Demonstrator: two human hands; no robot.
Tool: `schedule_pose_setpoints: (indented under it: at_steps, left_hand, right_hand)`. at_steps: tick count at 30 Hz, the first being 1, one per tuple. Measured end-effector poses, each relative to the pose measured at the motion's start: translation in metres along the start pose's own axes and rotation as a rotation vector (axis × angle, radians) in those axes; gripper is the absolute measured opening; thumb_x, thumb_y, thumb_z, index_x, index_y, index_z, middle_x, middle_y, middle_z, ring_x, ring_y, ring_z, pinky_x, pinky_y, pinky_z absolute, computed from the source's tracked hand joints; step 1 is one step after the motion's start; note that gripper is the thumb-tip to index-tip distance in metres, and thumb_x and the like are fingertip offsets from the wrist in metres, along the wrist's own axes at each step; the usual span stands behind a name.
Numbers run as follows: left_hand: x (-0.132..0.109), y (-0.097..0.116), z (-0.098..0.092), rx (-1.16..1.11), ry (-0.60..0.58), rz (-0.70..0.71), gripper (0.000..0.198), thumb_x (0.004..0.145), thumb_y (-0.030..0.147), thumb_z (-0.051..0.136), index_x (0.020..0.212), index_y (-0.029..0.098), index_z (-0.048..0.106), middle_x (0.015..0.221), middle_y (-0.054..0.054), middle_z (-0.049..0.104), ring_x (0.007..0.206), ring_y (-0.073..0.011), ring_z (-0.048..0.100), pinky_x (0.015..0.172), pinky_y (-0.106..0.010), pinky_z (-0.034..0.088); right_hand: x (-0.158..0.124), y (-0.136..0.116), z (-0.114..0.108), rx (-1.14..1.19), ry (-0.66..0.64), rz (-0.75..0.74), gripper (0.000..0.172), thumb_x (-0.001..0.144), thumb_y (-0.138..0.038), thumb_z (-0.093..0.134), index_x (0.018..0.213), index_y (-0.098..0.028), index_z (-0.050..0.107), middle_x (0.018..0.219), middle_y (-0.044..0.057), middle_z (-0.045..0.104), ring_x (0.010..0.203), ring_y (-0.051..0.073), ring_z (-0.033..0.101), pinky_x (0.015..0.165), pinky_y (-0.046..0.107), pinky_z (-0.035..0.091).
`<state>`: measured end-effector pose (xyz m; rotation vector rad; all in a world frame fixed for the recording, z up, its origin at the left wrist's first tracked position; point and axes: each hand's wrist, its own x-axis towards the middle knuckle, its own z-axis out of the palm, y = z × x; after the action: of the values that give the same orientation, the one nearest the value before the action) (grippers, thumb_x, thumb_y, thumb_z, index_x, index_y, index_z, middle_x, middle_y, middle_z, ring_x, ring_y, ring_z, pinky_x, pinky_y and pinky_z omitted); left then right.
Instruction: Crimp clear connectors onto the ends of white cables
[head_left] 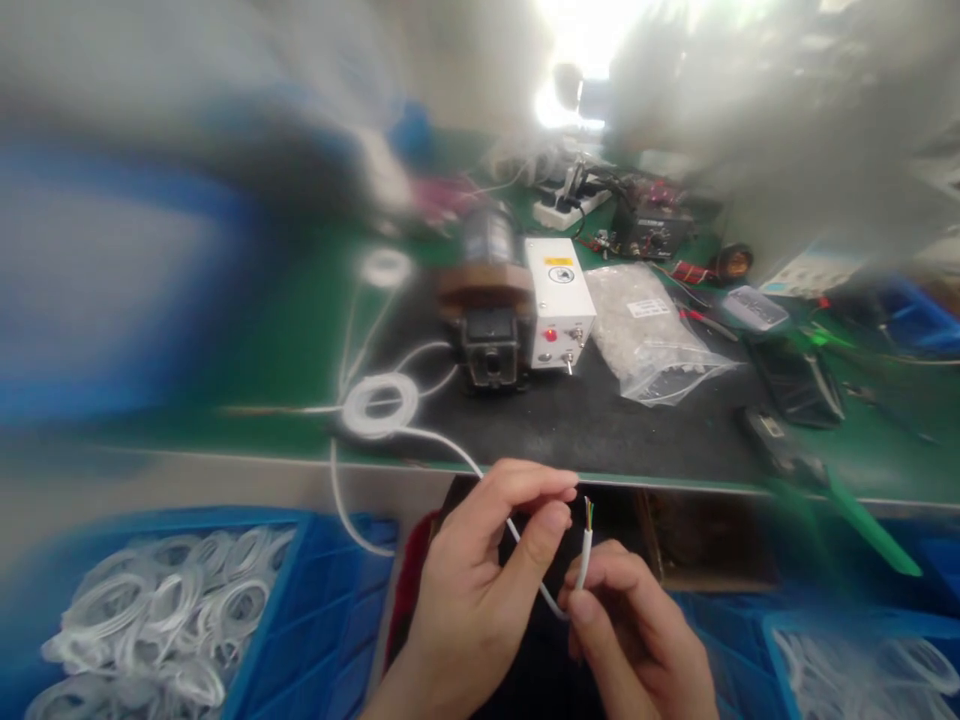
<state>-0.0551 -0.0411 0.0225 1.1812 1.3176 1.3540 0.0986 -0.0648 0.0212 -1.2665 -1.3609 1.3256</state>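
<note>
My right hand [637,630] pinches the end of a thin white cable [584,548], whose stripped tip shows coloured wires pointing up. My left hand [480,590] is curled beside it, thumb and fingers closed near the cable's bend just below the table edge. The cable runs up and left to a white coil [380,404] lying on the black mat [570,420]. Behind the coil stands a small machine with a dark motor [487,300] and a white control box [556,300] with a red button.
A blue bin [300,600] at lower left holds several white cable coils; another blue bin [862,660] sits at lower right. A clear bag of small parts [649,335], tools, a power strip [562,205] and green tweezers [862,520] lie on the green bench. The edges are blurred.
</note>
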Motion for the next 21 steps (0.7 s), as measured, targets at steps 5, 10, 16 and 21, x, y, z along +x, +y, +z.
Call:
schedule_pose_setpoints:
  at_steps: [5,10,16,21]
  left_hand:
    - [0.001,0.002,-0.006,0.065,-0.02,0.099,0.035,0.101,0.014,0.066,0.124,0.039,0.072,0.121,0.004,0.068,0.107,-0.0038,0.069,0.096,-0.014,0.056]
    - [0.004,0.001,-0.005,0.111,-0.012,0.148,0.036,0.1,0.012,0.067,0.125,0.038,0.071,0.121,0.005,0.067,0.112,-0.0021,0.066,0.096,-0.011,0.054]
    - [0.003,0.0,-0.005,0.148,-0.005,0.191,0.037,0.098,0.009,0.069,0.124,0.034,0.072,0.123,0.005,0.065,0.114,-0.0022,0.066,0.1,-0.012,0.053]
    - [0.003,0.0,-0.005,0.124,0.008,0.182,0.034,0.096,0.009,0.071,0.121,0.033,0.072,0.118,0.003,0.066,0.104,-0.0021,0.067,0.094,-0.012,0.054]
  right_hand:
    - [0.001,-0.01,0.0,0.03,-0.012,0.099,0.019,0.103,-0.036,0.066,0.094,-0.021,0.07,0.082,0.0,0.06,0.064,0.005,0.054,0.062,0.02,0.041]
    - [0.003,-0.009,-0.004,0.021,-0.048,0.121,0.02,0.104,-0.036,0.066,0.093,-0.02,0.07,0.081,0.001,0.061,0.064,0.006,0.056,0.062,0.019,0.043]
    - [0.003,0.004,-0.017,-0.04,-0.199,0.056,0.009,0.105,-0.028,0.063,0.104,-0.021,0.07,0.087,0.001,0.063,0.068,0.006,0.061,0.063,0.017,0.049]
    - [0.0,-0.006,-0.008,0.041,-0.118,0.121,0.016,0.104,-0.033,0.065,0.098,-0.02,0.071,0.085,0.002,0.062,0.066,0.005,0.059,0.062,0.016,0.048]
